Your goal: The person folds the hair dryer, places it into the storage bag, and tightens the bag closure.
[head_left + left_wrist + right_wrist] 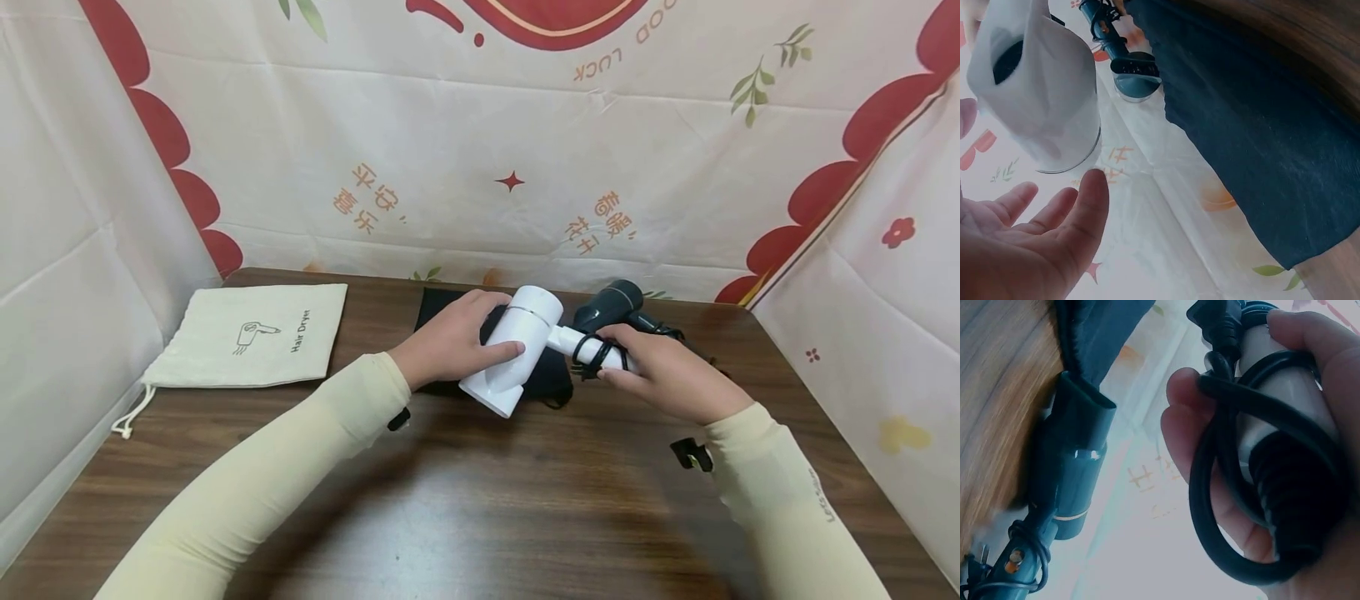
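A white hair dryer is held up over a black cloth pouch. My right hand grips its handle, which has a black cord wound round it. At the barrel is my left hand, its thumb lying along the near side in the head view. The left wrist view shows that hand's fingers spread loosely beside the barrel's end, not closed round it. Behind the white dryer lies a dark teal hair dryer with its cord wrapped round the handle.
On the table's left lies a cream drawstring bag printed "Hair Dryer". The brown wooden table is bounded by printed white cloth at the back and both sides.
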`<state>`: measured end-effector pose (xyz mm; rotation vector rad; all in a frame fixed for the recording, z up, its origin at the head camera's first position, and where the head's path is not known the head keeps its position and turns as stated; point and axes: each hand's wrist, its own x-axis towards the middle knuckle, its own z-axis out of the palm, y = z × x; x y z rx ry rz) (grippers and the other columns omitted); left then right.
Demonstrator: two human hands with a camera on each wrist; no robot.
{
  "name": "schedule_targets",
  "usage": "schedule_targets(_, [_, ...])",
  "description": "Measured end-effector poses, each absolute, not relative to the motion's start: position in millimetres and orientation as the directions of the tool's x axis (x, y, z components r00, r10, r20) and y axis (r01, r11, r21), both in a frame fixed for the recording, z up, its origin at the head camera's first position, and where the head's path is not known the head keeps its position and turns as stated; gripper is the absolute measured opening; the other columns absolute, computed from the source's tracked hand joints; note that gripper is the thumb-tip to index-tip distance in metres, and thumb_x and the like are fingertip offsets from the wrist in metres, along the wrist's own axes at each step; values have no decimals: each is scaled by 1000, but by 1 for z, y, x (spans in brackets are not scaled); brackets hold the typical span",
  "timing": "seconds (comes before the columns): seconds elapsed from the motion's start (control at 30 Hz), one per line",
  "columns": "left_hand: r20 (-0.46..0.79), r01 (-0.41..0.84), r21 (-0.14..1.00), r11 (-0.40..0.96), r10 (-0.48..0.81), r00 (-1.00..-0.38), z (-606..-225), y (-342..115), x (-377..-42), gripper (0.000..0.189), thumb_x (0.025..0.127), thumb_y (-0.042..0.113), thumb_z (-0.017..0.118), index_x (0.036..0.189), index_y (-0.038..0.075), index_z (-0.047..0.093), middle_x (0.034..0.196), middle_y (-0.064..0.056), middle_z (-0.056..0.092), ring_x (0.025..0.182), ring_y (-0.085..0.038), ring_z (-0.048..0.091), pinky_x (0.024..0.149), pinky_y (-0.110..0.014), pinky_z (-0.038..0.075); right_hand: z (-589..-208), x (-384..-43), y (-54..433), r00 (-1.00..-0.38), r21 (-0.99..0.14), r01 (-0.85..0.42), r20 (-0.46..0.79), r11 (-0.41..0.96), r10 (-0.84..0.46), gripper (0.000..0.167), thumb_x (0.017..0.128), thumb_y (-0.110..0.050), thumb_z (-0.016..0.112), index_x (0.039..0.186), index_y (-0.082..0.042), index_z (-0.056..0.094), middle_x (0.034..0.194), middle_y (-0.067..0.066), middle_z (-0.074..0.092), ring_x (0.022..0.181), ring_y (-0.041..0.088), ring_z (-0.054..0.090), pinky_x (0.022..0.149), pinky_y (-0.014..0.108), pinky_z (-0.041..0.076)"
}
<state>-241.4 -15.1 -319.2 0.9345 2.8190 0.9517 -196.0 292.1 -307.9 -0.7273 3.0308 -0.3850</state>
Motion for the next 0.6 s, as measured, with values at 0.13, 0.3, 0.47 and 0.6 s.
schedule_targets(0.13, [134,500,580,642,531,-837,-319,-17,-242,77,90,52,66,150,12,39,142,-9,46,118,-24,52,95,-39,49,-306,-196,286,-890,-244,-453,61,858,-452,55,93,-38,69,139,-12,50,112,9,66,85,20,61,78,45,56])
schedule_targets(0.3, [94,477,589,652,530,-842,-319,-19,-243,80,90,51,66,153,13,35,145,-10,45,119,-23,50,97,-41,47,-305,-196,282,-886,-242,-460,63,854,-459,56,94,-40,68,139,-12,50,116,10,66,88,21,62,79,46,56])
schedule_targets(0.47, [83,495,574,652,555,-828,-320,-19,-244,80,92,49,66,154,10,33,145,-8,46,118,-19,50,99,-40,47,-305,-195,282,-882,-239,-467,61,851,-467,56,94,-41,68,139,-13,50,114,8,66,86,19,61,78,44,56])
schedule_targets(0.6, [85,510,558,655,566,-820,-319,-18,-243,79,92,48,65,153,8,34,144,-8,48,118,-18,51,99,-39,47,-306,-195,282,-880,-242,-471,62,848,-471,56,94,-40,68,139,-13,50,113,8,66,86,19,61,78,44,56])
